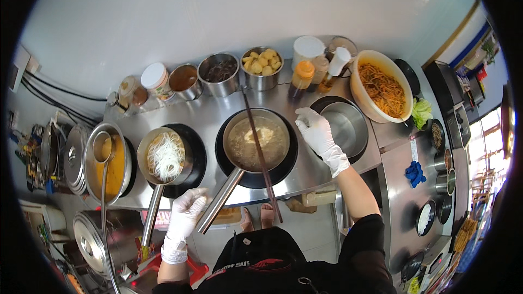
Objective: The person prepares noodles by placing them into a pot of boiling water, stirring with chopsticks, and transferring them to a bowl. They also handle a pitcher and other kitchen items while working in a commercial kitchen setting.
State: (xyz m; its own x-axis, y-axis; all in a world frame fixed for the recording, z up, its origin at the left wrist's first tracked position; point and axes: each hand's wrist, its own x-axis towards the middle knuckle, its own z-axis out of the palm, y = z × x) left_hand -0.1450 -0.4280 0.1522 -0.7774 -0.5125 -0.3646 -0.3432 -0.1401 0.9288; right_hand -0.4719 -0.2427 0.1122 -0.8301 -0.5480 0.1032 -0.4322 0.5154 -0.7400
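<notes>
My left hand [188, 214], in a white glove, is half curled in the air between two pan handles, holding nothing that I can see. White noodles [165, 157] fill the left saucepan [187, 167]. Broth with a pale clump stands in the middle saucepan [245, 147], and long dark chopsticks [261, 153] lie across its rim. Over the counter between this pan and the right pot [347, 130], which holds clear liquid, is my gloved right hand [320, 136]. Its fingers are bent, and whether they pinch something cannot be told.
At the left, a ladle [105, 179] rests in a bowl of orange broth [112, 171]. Along the wall stand steel pots, jars and a sauce bottle [301, 79]. A large tub of shredded food [382, 85] and a blue cloth [415, 174] are at the right.
</notes>
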